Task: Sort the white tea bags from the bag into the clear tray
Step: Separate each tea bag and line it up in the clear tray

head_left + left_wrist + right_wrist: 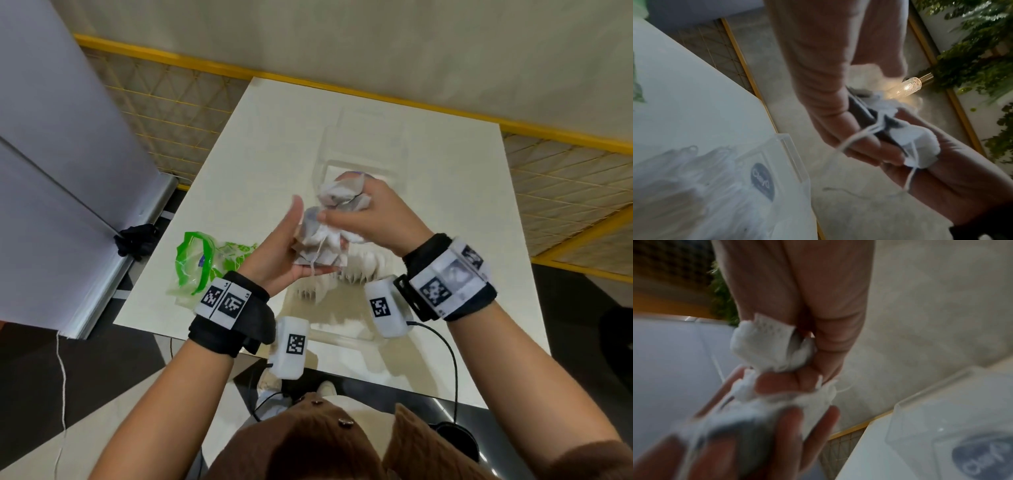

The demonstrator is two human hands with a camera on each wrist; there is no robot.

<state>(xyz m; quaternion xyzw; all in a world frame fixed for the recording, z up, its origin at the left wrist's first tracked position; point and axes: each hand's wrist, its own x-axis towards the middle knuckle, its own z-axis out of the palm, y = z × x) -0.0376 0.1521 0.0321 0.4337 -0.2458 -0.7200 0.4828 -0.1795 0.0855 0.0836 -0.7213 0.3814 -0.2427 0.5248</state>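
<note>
Nearest, the left hand [284, 250] lies palm up, fingers loosely cupped under a clump of tea bags [320, 245] with strings dangling. Just beyond, the right hand [368, 219] has its fingers curled tight round a second bunch [344, 193], pulling it away from the clump. Both hover over the clear tray [346, 308], where a row of bags already stands. The green bag [198, 263] lies on the table [274, 137], left. Next, I judge, untangle strings and lower one bunch into the tray.
</note>
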